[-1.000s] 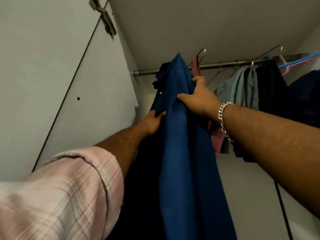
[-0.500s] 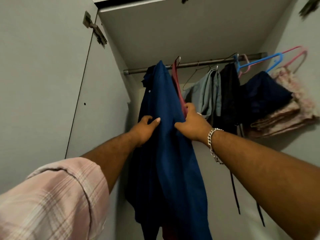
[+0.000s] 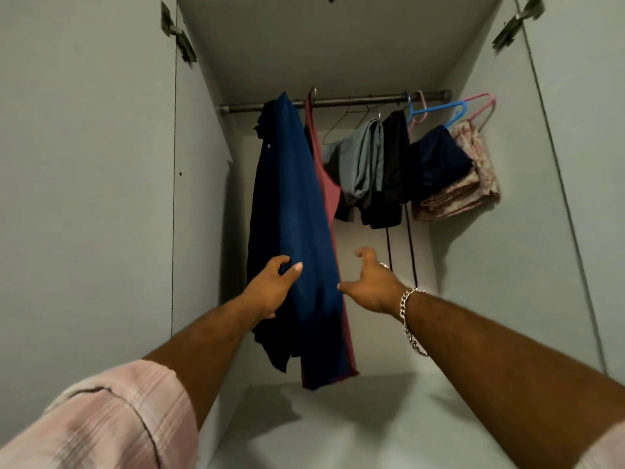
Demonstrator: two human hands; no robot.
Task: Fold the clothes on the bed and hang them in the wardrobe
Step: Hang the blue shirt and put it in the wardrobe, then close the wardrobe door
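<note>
A long blue shirt (image 3: 291, 204) hangs from the wardrobe rail (image 3: 355, 101) at its left end, with a red garment (image 3: 326, 184) behind it. My left hand (image 3: 270, 289) holds the shirt's left edge low down, thumb across the front of the cloth. My right hand (image 3: 370, 282) hovers just right of the shirt with fingers spread and relaxed, touching nothing.
Further right on the rail hang a grey garment (image 3: 363, 160), a black one (image 3: 392, 170), a navy one (image 3: 436, 160) on a blue hanger (image 3: 436, 111) and a floral cloth (image 3: 470, 177) on a pink hanger. Wardrobe doors stand open on both sides. The wardrobe shelf (image 3: 355, 428) lies below.
Both hands slid down the blue shirt from near the rail. My right hand let go of it and opened. The view pulled back from the wardrobe.
</note>
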